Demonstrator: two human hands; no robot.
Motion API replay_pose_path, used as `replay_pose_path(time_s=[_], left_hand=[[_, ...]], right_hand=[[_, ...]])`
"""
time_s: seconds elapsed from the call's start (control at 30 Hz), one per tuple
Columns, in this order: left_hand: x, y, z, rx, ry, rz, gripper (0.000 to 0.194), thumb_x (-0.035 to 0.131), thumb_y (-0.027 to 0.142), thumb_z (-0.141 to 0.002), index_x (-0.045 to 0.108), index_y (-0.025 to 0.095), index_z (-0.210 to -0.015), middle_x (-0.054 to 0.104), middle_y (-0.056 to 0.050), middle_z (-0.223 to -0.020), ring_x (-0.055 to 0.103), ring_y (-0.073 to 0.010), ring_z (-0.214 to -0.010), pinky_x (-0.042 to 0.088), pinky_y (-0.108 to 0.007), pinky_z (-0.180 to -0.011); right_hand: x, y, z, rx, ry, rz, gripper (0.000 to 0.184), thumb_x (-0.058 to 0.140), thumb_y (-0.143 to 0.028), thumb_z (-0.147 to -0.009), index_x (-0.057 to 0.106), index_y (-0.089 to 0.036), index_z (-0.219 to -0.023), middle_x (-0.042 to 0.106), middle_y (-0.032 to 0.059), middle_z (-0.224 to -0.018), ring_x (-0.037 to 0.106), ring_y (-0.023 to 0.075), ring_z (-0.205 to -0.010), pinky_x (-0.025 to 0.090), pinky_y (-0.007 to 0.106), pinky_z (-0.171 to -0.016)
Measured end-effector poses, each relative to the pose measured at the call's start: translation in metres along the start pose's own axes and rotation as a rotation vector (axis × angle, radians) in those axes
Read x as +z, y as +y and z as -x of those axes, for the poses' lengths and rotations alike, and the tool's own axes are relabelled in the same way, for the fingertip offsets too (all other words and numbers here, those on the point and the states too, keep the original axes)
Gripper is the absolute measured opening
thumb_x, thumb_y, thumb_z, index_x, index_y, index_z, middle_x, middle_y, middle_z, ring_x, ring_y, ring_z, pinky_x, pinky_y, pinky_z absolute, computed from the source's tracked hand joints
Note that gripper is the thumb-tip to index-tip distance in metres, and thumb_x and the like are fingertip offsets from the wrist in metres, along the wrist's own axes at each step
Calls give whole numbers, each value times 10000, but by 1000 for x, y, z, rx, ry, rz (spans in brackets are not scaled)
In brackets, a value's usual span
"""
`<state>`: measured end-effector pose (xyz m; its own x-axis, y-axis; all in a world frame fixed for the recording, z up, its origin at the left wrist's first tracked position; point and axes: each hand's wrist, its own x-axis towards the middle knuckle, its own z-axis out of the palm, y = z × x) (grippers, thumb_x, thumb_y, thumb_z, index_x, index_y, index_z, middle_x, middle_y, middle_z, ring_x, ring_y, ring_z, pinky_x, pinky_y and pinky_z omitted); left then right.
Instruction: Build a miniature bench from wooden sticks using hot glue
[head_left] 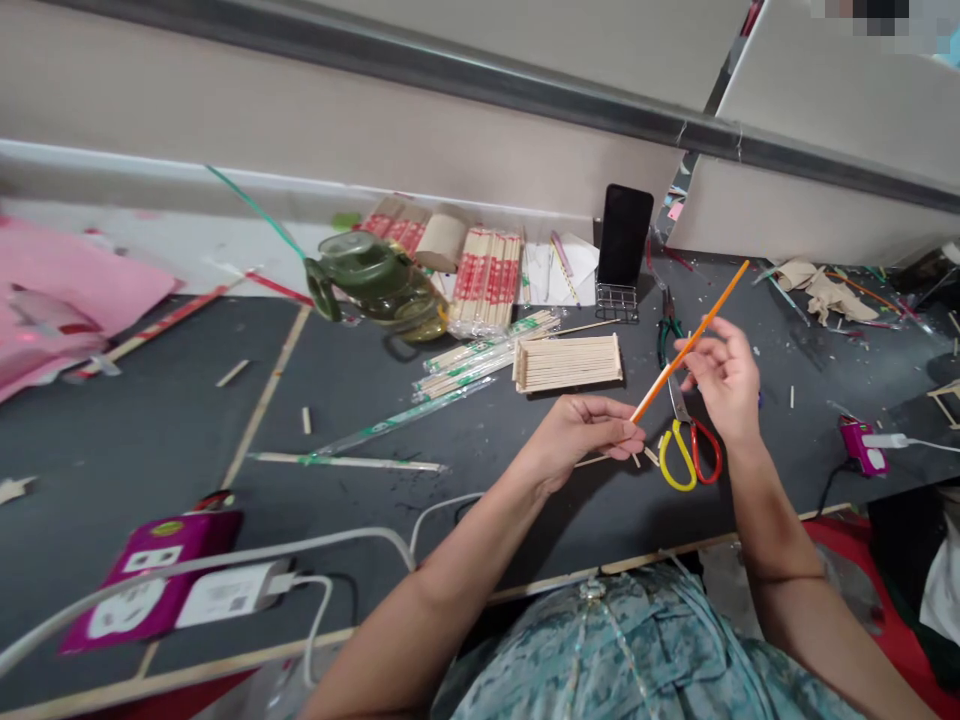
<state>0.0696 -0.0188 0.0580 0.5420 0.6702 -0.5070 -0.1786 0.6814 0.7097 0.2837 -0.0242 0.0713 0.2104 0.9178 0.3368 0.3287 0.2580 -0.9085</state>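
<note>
My left hand pinches the lower end of a thin orange stick that slants up to the right. My right hand is beside the stick's middle with fingers loosely curled, fingertips touching or nearly touching it. Under the hands lie scissors with yellow and red handles on the dark table. A flat panel of joined wooden sticks rests just behind my left hand.
Wrapped chopsticks and bundled packs lie at the back. A green glass teapot, a phone on a wire stand, green pliers, a purple power strip with white cables and a pink device surround the area.
</note>
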Motion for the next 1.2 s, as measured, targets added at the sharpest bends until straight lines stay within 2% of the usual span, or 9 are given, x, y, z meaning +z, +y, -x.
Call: replay_pose_path(time_s=[0.07,0.1,0.17,0.27,0.4,0.63,0.87,1.1,1.2], left_hand=[[-2,2,3,-6,0,-4,340,955,235,-544,775,130,-813,788,-81,-712,741,-161,-605,605,-210,-572],[-3,3,4,-11,-6,-7,345,958,243,-541,776,131,-812,788,-81,-713,740,-159,-601,604,-209,-572],[-5,4,7,-14,-26,-11,355,962,267,-539,779,134,-814,788,-81,-714,738,-158,-598,604,-210,-575],[-5,5,12,10,-46,-25,353,961,289,-543,784,138,-808,788,-78,-712,738,-157,-602,600,-206,-574],[-3,6,18,46,-49,-57,310,944,285,-565,791,138,-791,785,-74,-702,736,-153,-611,593,-201,-580],[-5,2,24,122,-32,-150,242,884,273,-637,808,154,-833,784,-63,-700,721,-135,-617,574,-198,-614],[-5,1,31,228,20,-313,204,798,291,-712,812,159,-867,776,-49,-686,718,-149,-632,561,-219,-624],[-4,-2,38,347,68,-470,219,711,307,-797,810,163,-929,791,-53,-763,743,-189,-706,576,-269,-682],[-3,-4,39,422,109,-562,203,684,295,-830,807,168,-929,785,-44,-750,728,-185,-700,559,-263,-676]], right_hand=[[-10,-2,-2,-276,109,221,414,701,-340,-916,574,-330,-1310,672,57,-1125,664,211,-928,589,367,-734],[-14,-4,-4,-413,112,343,400,712,-307,-908,597,-336,-1290,650,64,-1166,647,236,-1017,579,416,-828],[-23,-11,-8,-624,5,556,362,712,-257,-904,646,-354,-1247,622,66,-1242,598,276,-1152,518,493,-969],[-29,-20,-14,-755,-174,738,309,682,-236,-926,691,-396,-1190,604,26,-1367,547,298,-1253,439,538,-1033],[-31,-27,-21,-754,-296,794,232,656,-226,-947,721,-392,-1095,703,-36,-1283,567,287,-1268,346,560,-1070],[-27,-36,-24,-689,-453,679,168,609,-242,-972,742,-333,-1015,788,-43,-1016,707,212,-1033,270,549,-1147],[-22,-42,-22,-665,-457,640,151,597,-226,-961,735,-286,-947,780,-22,-936,720,205,-974,281,536,-1145],[-21,-44,-21,-632,-471,665,150,591,-232,-957,720,-280,-898,774,-32,-908,709,198,-967,287,516,-1143],[-19,-42,-18,-646,-434,672,155,581,-215,-952,705,-268,-875,769,-30,-892,706,195,-952,286,513,-1141]])
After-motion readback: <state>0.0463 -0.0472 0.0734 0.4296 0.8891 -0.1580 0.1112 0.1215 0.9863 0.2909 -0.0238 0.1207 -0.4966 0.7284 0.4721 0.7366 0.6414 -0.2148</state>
